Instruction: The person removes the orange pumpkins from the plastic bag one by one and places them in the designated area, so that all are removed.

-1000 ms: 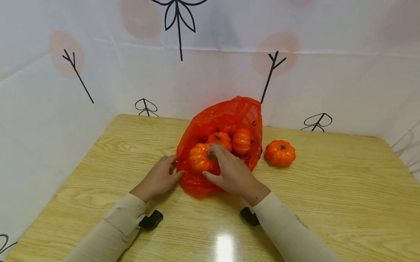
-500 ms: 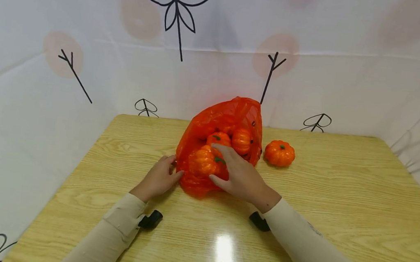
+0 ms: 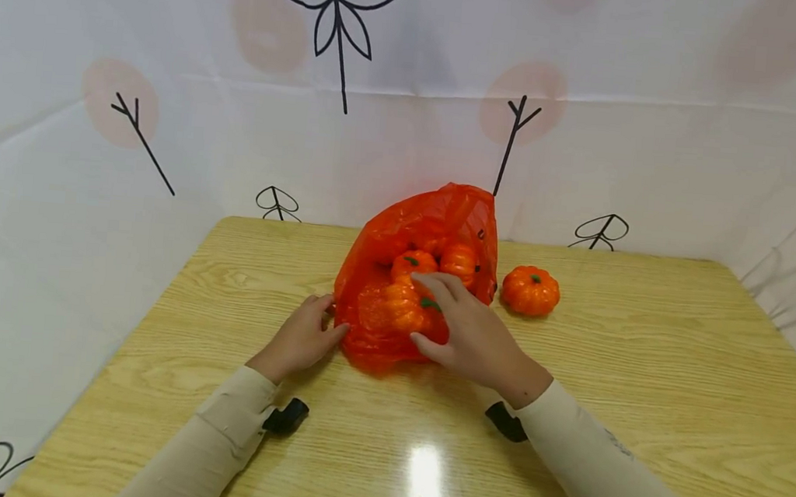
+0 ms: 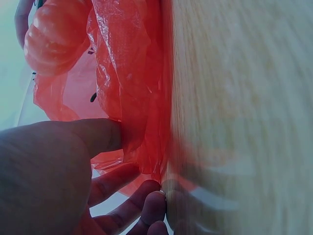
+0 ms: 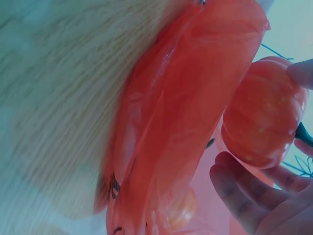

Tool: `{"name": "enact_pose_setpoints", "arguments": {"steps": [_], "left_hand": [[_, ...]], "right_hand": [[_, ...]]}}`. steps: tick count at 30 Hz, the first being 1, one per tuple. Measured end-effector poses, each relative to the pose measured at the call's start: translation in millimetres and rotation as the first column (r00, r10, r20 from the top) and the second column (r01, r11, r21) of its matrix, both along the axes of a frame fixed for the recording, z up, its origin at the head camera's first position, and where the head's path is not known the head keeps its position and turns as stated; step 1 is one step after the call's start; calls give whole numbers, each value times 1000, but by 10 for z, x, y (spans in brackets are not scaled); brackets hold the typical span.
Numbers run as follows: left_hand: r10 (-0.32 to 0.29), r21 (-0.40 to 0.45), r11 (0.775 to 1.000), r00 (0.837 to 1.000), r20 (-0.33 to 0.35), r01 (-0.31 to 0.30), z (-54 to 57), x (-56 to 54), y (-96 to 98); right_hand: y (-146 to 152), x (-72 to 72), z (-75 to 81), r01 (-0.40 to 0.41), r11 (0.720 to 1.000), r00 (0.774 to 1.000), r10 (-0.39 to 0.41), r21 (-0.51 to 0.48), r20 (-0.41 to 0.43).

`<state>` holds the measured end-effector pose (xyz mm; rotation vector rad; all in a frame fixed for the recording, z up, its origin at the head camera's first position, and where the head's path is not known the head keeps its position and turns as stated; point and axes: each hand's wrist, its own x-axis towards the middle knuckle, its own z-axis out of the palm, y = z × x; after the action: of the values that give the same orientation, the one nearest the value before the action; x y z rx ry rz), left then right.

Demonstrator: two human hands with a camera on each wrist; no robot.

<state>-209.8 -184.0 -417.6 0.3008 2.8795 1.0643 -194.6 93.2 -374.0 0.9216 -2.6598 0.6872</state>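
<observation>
An open-mouthed red plastic bag (image 3: 418,215) lies on its side on the table. My left hand (image 3: 298,340) pinches the bag's left rim; in the left wrist view its thumb (image 4: 100,134) is on one side of the film, fingers on the other. In my right hand (image 3: 477,339) is an orange toy pumpkin (image 3: 402,310) with a green stem, held at the bag's mouth. The right wrist view shows thumb and fingers around this pumpkin (image 5: 264,112). Deeper in the bag are another pumpkin (image 3: 414,263) and one lying sideways (image 3: 459,259).
A separate orange pumpkin (image 3: 531,291) sits on the wooden table (image 3: 642,361), right of the bag. A white patterned cloth (image 3: 406,140) hangs behind and on both sides. Each sleeve carries a black wrist device (image 3: 286,417).
My right hand has shifted to the right, and the pumpkin it grips has come along from the bag's left side toward the middle. The left hand and the bag have stayed in place.
</observation>
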Motion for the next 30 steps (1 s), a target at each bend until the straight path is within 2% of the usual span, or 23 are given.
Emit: {"name": "enact_pose_setpoints", "arguments": {"steps": [10, 18, 23, 30], "left_hand": [[6, -18, 1000, 1000, 11, -6, 5, 1, 14], [8, -16, 1000, 1000, 5, -8, 1, -3, 8], [9, -12, 1000, 1000, 8, -9, 12, 7, 15], [15, -18, 1000, 1000, 10, -15, 23, 2, 13]], "right_hand": [[123, -35, 52, 51, 998, 999, -51, 22, 12], [260, -124, 144, 142, 989, 989, -143, 41, 34], [396, -195, 173, 175, 985, 984, -175, 0, 39], [575, -265, 220, 235, 971, 972, -235, -54, 4]]}}
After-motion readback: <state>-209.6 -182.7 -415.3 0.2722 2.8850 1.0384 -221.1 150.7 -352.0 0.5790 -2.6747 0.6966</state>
